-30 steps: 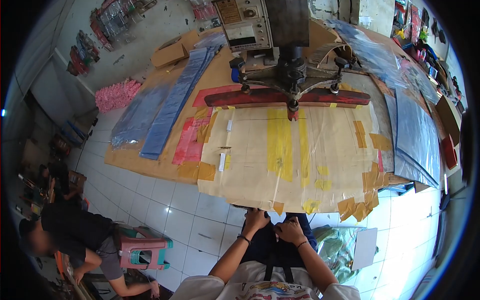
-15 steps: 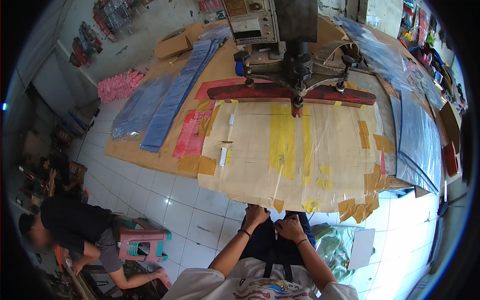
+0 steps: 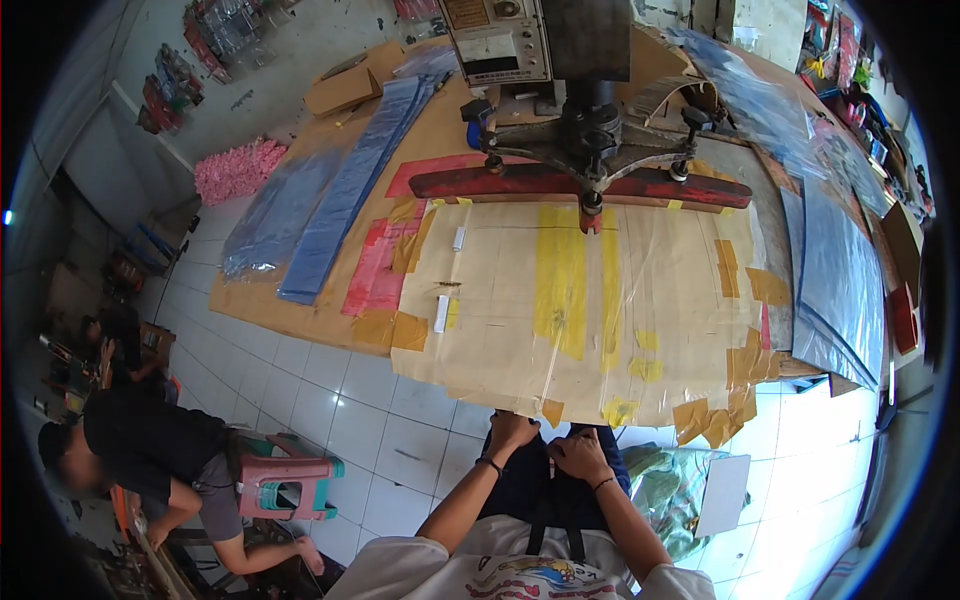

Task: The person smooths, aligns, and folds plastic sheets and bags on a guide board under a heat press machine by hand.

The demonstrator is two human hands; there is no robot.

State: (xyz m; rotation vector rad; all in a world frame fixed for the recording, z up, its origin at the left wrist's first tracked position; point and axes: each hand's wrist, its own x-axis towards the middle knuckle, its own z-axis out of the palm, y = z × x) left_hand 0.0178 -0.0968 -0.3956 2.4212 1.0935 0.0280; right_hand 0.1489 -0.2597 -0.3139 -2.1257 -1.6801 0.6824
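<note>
I see the left hand (image 3: pixel 514 430) and the right hand (image 3: pixel 580 455) at the lap (image 3: pixel 522 490), near the front edge of the brown sheet (image 3: pixel 490 310). Fingers of both look bent, but I cannot tell if either hand grips something. The sheet lies on the table (image 3: pixel 260 306), patched with yellow tape (image 3: pixel 560 290), and the red bar (image 3: pixel 480 183) of the machine (image 3: pixel 590 50) runs across at its back edge. Blue plastic (image 3: pixel 350 190) lies to the left.
</note>
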